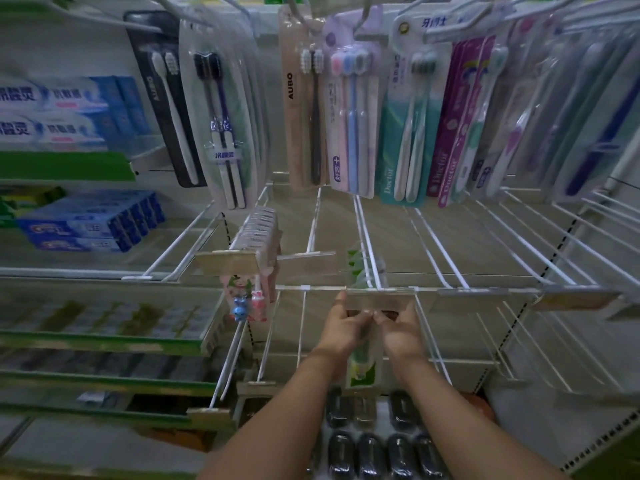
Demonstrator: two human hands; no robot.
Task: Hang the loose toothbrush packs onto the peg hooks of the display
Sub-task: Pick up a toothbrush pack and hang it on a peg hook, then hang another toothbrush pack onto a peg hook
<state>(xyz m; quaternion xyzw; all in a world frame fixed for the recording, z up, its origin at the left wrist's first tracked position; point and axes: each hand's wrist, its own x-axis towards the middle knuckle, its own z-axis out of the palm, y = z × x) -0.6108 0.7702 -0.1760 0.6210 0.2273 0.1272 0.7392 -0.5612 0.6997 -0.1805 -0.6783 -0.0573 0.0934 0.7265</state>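
Toothbrush pack (363, 367) hangs upright at lower centre of the frame, its top pinched by left hand (341, 329) and right hand (401, 332), both equally near, just beneath the peg hook (367, 237) tip.

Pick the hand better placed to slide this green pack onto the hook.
Right hand, probably: it pinches the green pack by its top, directly under the price tag; left hand sits off the tag's left edge.

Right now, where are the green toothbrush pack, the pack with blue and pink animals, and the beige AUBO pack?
green toothbrush pack (363, 370), head view, lower green part of its card.
pack with blue and pink animals (240, 306), head view, on the blue animal.
beige AUBO pack (290, 133), head view, card below the lettering.
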